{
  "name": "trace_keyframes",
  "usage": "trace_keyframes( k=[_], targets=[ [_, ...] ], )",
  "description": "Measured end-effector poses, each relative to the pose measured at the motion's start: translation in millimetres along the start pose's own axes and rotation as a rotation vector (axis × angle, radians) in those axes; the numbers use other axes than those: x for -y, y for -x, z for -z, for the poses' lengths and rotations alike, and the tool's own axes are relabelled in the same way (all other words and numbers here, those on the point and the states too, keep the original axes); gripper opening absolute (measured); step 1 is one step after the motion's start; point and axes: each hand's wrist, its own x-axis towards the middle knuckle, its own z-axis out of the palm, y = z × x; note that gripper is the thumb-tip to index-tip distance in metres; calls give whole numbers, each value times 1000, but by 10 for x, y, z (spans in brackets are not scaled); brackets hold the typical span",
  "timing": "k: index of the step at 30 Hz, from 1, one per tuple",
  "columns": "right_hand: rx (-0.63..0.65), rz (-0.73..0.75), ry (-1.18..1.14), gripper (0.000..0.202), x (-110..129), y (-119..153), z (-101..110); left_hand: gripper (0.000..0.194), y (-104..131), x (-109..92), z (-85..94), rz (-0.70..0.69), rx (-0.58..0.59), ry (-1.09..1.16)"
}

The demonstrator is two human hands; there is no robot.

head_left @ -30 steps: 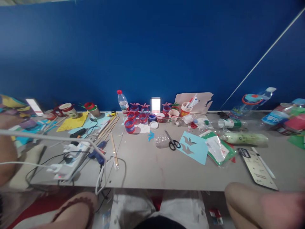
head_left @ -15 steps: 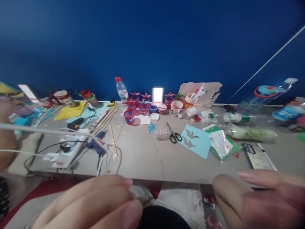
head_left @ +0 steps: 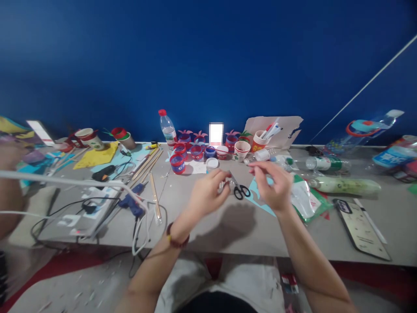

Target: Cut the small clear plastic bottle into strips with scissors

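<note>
And there it was, the blue wall (head_left: 208,65), filling the back of the scene, with the cluttered tabletop (head_left: 179,191) stretched out below it! Over the middle came the two hands. The left hand (head_left: 208,190) had its fingers curved down towards the thumb, and whether it gripped anything could not be told. The right hand (head_left: 275,184) faced it, well apart, fingers bent with the tips close together; again, no telling if something sat between them.

Just beyond the right wrist lay a green-and-clear packet (head_left: 306,200), and partly hidden by that same hand, a light blue sheet (head_left: 262,201). Far right, a phone (head_left: 361,230)! Between the hands, the scissors (head_left: 241,190) lay with black handles towards the person, just beside a clear plastic piece (head_left: 225,188) half covered by the left fingers. Smallest of all, a white lid (head_left: 212,163) lay beyond the left hand.
</note>
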Motion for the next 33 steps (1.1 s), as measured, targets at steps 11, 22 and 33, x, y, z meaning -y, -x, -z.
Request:
trace_keyframes(
  k=[11, 22, 33],
  targets=[
    [237, -330, 89, 28, -771, 77, -687, 23, -473, 962, -179, 170, -168, 63],
    [514, -409, 471, 14, -647, 89, -724, 61, -167, 959, -528, -66, 164, -26],
    [555, -356, 490, 5, -556, 100, -688, 52, -54, 1075, -614, 155, -158, 116]
  ],
)
